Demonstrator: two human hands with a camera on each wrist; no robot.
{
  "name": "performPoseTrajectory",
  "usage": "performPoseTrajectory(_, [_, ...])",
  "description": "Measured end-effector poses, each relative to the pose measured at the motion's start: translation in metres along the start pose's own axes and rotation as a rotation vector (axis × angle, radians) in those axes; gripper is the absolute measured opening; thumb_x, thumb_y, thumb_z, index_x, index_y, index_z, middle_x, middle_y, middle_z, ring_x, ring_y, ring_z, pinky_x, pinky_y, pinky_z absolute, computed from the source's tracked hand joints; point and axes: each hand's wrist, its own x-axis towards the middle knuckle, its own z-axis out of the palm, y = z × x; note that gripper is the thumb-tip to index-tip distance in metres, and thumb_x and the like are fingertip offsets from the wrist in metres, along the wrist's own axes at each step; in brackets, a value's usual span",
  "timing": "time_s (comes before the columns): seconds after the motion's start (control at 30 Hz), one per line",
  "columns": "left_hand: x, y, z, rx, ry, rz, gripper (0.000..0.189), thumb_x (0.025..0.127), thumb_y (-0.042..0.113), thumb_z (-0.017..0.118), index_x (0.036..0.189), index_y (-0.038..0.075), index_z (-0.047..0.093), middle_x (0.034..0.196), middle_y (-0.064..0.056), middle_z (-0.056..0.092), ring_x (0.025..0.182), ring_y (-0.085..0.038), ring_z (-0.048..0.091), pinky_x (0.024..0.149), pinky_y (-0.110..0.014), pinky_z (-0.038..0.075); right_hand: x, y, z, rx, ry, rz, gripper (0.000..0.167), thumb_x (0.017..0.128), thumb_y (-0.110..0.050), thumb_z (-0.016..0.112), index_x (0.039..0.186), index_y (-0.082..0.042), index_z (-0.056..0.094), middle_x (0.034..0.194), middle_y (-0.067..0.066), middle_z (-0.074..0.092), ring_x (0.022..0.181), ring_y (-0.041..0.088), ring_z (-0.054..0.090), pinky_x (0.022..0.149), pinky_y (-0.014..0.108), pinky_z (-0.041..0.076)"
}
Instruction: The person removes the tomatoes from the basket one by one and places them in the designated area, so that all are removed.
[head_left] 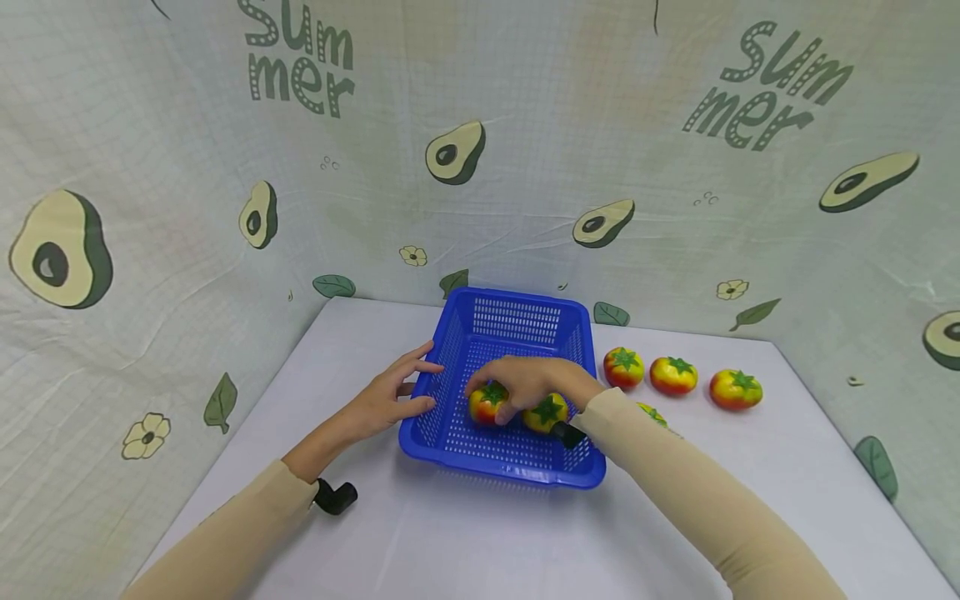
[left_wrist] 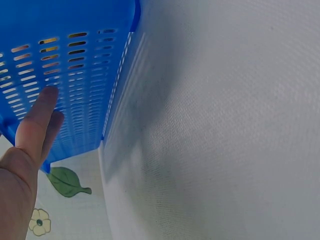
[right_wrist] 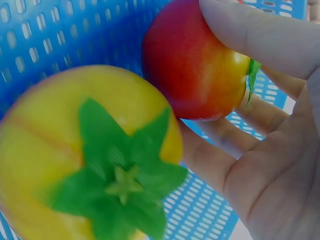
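A blue plastic basket (head_left: 498, 477) with slotted walls stands on the white table. Inside it, my right hand (head_left: 525, 383) grips a red-and-yellow tomato (right_wrist: 195, 65) with a green leafy top, fingers and thumb around its sides. A second tomato (right_wrist: 50, 120), mostly yellow on top, sits in the basket beside it, partly under the right wrist in the head view. My left hand (head_left: 386, 400) is at the basket's left side, fingers spread. In the left wrist view its fairly straight fingers (left_wrist: 37, 122) rest against the slotted outer wall.
Right of the basket, three tomatoes (head_left: 673, 377) stand in a row on the table (head_left: 787, 467). Another tomato (head_left: 651, 412) is mostly hidden behind the right sleeve. A cloth (head_left: 525, 167) printed with avocados hangs around the table's back and sides.
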Motion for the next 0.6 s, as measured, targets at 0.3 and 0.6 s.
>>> performPoseTrajectory(0.3, [0.0, 0.0, 0.0, -0.02, -0.017, -0.01, 0.051, 0.103, 0.01, 0.068, 0.152, 0.004, 0.053, 0.179, -0.009, 0.011, 0.145, -0.051, 0.047, 0.112, -0.058, 0.05, -0.013, -0.001, -0.014, -0.007, 0.028, -0.002, 0.057, 0.096, -0.023, 0.081, 0.149, -0.024, 0.061, 0.154, 0.002, 0.057, 0.142, 0.028, 0.051, 0.119, 0.054, 0.045])
performPoseTrajectory(0.6, [0.0, 0.0, -0.001, -0.034, -0.021, -0.024, 0.053, 0.103, 0.011, 0.069, 0.152, 0.005, 0.052, 0.179, -0.008, 0.01, 0.142, -0.052, 0.05, 0.108, -0.055, 0.054, -0.033, -0.002, -0.033, -0.027, 0.057, -0.023, 0.056, 0.097, -0.022, 0.08, 0.149, -0.024, 0.06, 0.153, 0.002, 0.057, 0.141, 0.028, 0.051, 0.12, 0.055, 0.044])
